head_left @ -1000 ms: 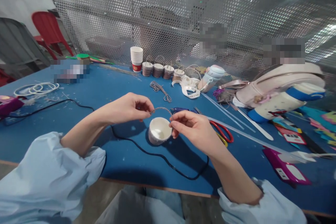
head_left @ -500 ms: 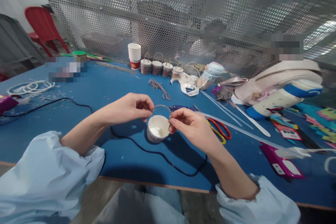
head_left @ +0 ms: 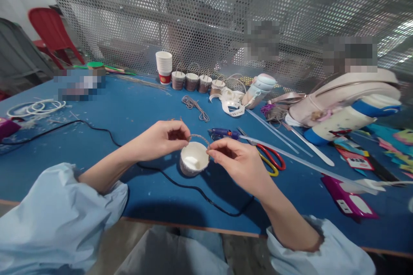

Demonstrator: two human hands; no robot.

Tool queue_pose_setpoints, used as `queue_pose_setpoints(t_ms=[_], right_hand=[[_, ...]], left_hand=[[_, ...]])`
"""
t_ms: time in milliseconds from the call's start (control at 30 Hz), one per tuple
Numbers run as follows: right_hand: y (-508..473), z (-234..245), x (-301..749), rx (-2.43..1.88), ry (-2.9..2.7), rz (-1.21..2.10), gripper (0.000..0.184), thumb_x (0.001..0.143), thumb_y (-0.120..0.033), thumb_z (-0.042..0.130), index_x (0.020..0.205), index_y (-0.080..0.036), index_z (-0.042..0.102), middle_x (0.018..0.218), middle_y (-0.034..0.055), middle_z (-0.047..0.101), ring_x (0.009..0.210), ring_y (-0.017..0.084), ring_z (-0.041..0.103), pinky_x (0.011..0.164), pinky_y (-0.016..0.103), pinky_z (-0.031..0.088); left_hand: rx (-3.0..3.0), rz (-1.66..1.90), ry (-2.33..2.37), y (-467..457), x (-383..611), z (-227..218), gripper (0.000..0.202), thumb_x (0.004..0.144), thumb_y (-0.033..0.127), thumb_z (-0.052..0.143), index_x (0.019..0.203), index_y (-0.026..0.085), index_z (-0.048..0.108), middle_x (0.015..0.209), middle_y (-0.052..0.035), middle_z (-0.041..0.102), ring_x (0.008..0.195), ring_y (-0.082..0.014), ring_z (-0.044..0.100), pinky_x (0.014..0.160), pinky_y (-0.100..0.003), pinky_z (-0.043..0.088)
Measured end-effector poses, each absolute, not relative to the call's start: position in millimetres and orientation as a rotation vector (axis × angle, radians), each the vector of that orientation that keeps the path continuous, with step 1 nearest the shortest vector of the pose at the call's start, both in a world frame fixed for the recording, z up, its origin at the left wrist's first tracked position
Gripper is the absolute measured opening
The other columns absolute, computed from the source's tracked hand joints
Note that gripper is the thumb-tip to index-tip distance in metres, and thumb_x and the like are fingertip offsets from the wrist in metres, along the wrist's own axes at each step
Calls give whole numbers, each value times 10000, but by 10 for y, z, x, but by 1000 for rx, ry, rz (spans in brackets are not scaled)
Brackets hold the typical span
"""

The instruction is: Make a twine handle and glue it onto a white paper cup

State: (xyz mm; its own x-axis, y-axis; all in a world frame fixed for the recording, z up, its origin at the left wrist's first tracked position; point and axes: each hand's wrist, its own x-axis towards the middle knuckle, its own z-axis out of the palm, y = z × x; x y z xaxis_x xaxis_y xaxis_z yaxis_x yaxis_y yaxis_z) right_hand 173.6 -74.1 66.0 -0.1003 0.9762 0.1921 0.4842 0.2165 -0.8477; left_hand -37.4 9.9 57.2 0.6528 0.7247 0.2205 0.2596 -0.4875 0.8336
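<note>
A small paper cup with a grey-brown wrapped outside and white inside stands on the blue table in front of me. Over its rim arches a short piece of twisted cord. My left hand pinches one end of that cord at the cup's far left rim. The other end is pinched by my right hand at the right rim. Whether the cord's ends touch the cup is hidden by my fingers. Just beyond my right hand lie a blue glue gun with a long clear glue stick, and red-and-yellow-handled scissors.
A row of wrapped cups stands near the mesh screen, beside a stack of paper cups. A bundle of cord lies before them. A black cable crosses near the cup. Right are bottles and a purple power strip.
Both hands have come slightly lower, bringing the cord arch down closer to the cup's rim. The glue gun shows more fully behind my right hand. The cup stays in place.
</note>
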Motion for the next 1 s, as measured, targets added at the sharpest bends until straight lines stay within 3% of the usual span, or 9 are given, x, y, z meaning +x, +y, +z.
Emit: queue_pose_setpoints(t_ms=[267,500,700,1000], right_hand=[[-736,551,1706,-1326,-1694,576,73,788,-212,649,797,-195,719,760,22,717,676,161,631,607,263,473],[-728,473,1728,-1359,-1695,591,78,778,-220,653,800,-194,723,746,20,716,630,151,618,574,260,475],[-743,474,1734,-1352,-1720,630,66,784,-190,637,791,-194,703,742,0,720,667,148,641,630,251,505],[-750,463,1763,-1333,-1796,576,79,842,-167,600,831,-192,674,788,-1,714,699,134,647,677,241,495]], left_hand=[[2030,728,750,75,-371,538,87,793,256,598,805,173,616,811,-2,635,746,-129,580,720,-264,468],[2152,704,804,26,-374,553,63,785,222,576,772,183,624,786,9,643,711,-126,545,690,-257,442],[2112,702,743,19,-393,503,55,783,216,575,792,179,616,820,-2,643,778,-137,590,758,-267,464],[2165,599,663,10,-427,546,93,805,268,586,803,179,612,823,-6,616,777,-135,576,735,-255,468]])
